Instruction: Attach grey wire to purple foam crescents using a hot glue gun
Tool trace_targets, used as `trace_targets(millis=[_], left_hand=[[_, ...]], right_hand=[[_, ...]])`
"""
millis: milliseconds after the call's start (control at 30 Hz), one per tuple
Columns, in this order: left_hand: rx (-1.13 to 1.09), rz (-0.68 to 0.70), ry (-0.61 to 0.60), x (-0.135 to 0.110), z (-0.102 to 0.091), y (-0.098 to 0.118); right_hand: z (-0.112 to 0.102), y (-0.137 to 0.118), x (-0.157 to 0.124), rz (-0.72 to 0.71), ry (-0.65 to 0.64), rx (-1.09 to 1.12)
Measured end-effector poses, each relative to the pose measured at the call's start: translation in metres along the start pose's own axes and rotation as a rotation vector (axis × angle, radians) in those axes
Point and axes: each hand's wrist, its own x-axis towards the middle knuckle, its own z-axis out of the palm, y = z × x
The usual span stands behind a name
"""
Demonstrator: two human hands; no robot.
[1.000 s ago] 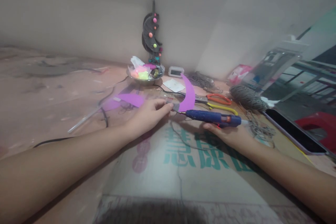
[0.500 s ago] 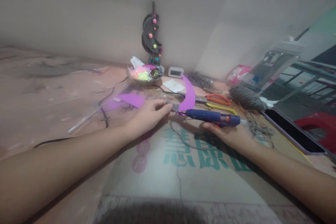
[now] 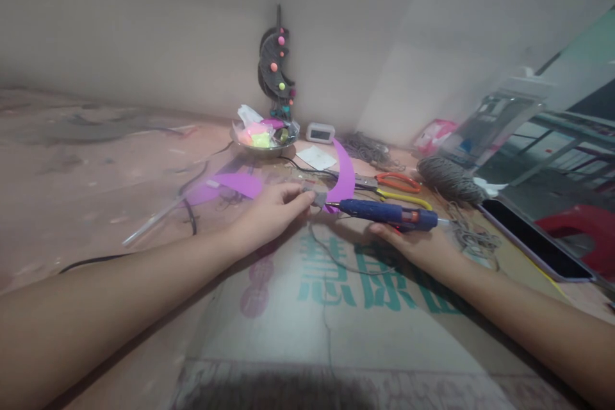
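Observation:
My right hand (image 3: 408, 245) is closed around a blue glue gun (image 3: 372, 210), its nozzle pointing left. Between the thumb and fingers of my left hand (image 3: 276, 208) is one end of a purple paper crescent (image 3: 344, 173), wrapped there in grey yarn (image 3: 318, 196). The nozzle tip is at the edge of that wrapped part; whether it touches cannot be made out. A loose strand of grey yarn (image 3: 331, 261) trails from the crescent down over the cardboard (image 3: 269, 346). The fingers of my right hand are mostly hidden behind the gun.
Behind my hands lie pliers (image 3: 398, 182) with orange and yellow handles, a white digital clock (image 3: 320, 132) and a metal bowl (image 3: 264, 152) of craft bits. Right are a yarn ball (image 3: 449, 179) and a phone (image 3: 535, 238). Left are another purple piece (image 3: 235, 184) and a clear glue stick (image 3: 154, 221).
The whole view has shifted very slightly. My hands, the glue gun and the crescent keep nearly the same positions relative to each other.

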Motion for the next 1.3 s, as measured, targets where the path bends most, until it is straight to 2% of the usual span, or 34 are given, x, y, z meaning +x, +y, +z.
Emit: trace_targets(millis=[233, 433, 833, 1000, 1300], left_hand=[[-0.012, -0.005, -0.006, -0.0008, 0.0006, 0.0001], [-0.018, 0.006, -0.008, -0.0007, 0.0010, -0.0004], [-0.011, 0.016, -0.028, -0.0013, -0.0001, 0.0017], [-0.001, 0.008, -0.030, -0.0013, 0.0002, 0.0001], [-0.011, 0.036, -0.043, -0.0014, 0.0010, -0.0011]], right_hand=[[-0.0007, -0.0008, -0.0003, -0.013, 0.015, -0.042], [-0.0010, -0.0037, 0.0005, 0.011, -0.011, 0.048], [-0.0014, -0.0012, -0.0010, 0.024, 0.062, -0.049], [0.0000, 0.0004, -0.0006, 0.026, 0.065, -0.017], [0.0022, 0.0002, 0.0007, -0.001, 0.161, -0.040]])
